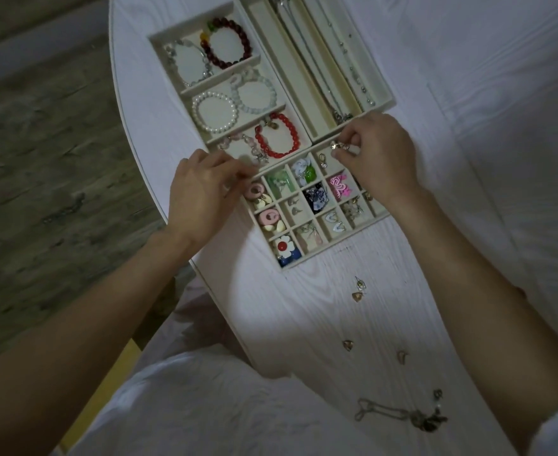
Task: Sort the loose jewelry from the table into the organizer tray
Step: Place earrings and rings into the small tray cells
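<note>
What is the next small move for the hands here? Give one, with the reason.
Probably lower the small metal earring that the right hand pinches into the grid cell just below it, where a similar earring already lies, then let go. The left hand rests at the grid tray's edge, seemingly steadying it. More loose pieces wait on the table.

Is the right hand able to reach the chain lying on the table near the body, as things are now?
Probably yes, but not at once. The right hand pinches a small earring over the organizer tray. The chain lies on bare table beside the right forearm, nothing covering it.
</note>
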The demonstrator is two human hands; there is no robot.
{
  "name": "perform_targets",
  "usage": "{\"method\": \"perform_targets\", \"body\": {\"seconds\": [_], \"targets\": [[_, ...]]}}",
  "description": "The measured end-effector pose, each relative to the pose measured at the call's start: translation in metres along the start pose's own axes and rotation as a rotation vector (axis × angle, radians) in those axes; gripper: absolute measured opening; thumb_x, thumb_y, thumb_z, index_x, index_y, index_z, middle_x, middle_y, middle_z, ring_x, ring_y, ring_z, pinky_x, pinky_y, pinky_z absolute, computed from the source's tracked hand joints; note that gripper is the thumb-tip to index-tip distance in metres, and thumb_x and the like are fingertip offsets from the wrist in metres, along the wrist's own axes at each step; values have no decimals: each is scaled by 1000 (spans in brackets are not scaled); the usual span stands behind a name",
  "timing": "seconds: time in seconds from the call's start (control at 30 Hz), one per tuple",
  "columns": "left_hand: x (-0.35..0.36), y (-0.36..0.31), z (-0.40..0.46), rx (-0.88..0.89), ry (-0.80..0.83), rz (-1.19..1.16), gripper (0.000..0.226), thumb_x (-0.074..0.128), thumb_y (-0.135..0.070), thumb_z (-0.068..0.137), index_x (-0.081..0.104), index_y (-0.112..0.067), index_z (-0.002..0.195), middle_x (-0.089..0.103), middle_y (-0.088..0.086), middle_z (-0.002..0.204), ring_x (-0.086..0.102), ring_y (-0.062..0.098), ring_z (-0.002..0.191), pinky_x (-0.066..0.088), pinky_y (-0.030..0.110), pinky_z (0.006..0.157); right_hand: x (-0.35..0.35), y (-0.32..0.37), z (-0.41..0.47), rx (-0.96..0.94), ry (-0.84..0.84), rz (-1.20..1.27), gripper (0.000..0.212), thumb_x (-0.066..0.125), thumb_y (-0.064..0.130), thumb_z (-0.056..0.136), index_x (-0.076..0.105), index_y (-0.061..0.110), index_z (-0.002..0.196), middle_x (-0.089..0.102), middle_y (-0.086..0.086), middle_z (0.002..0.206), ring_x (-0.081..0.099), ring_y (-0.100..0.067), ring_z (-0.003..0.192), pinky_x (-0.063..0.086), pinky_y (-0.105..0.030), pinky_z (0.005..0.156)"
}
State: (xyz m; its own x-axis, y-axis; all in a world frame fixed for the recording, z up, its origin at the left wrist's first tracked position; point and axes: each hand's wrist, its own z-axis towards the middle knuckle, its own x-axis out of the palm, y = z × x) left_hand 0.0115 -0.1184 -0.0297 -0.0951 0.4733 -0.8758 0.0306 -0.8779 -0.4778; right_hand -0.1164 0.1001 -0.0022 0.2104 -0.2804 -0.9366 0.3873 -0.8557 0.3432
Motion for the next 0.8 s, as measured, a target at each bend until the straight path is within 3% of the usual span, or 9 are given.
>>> {"method": "perform_targets", "body": {"seconds": [0.17,0.3,0.43,0.53,0.7,0.8], "targets": [[-1,1,1,19,4,6,17,65,-25,88,70,-18,103,67,4,94,52,24,81,30,30,70,0,4,-3,51,-35,46,12,69,24,83,69,13,89,63,0,90,57,-14,81,38,-23,68],[-1,1,1,16,5,0,17,65,-24,88,70,-19,103,67,4,94,52,24,82,29,30,70,-9,6,-12,-79,-38,-27,13,63,14,87,72,11,96,70,-5,92,62,-18,82,37,-19,69],[-1,1,1,29,5,-3,18,65,-22,88,70,-18,104,66,5,94,52,24,81,29,30,70,-4,8,-13,-235,-11,-177,12,71,3,77,74,1,88,67,-18,86,60,-34,85,43,-29,68],[-1,1,1,27,3,-4,19,64,-24,89,70,-17,105,67,5,95,52,25,82,29,30,70,1,13,-13,-223,45,-259,18,72,1,76,72,-4,92,63,-23,91,58,-36,88,50,-37,68],[-1,2,1,25,-8,-18,20,63,-24,89,70,-17,106,67,5,95,53,26,82,29,31,70,11,14,-11,-134,59,-248,18,52,5,91,65,-2,103,58,-15,107,55,-29,95,47,-39,78],[0,2,0,22,-10,-23,20,63,-24,89,70,-18,106,67,5,95,53,26,83,28,31,70,12,9,-14,-45,-41,-43,20,52,14,93,66,5,104,58,0,95,52,-12,84,48,-25,77]]}}
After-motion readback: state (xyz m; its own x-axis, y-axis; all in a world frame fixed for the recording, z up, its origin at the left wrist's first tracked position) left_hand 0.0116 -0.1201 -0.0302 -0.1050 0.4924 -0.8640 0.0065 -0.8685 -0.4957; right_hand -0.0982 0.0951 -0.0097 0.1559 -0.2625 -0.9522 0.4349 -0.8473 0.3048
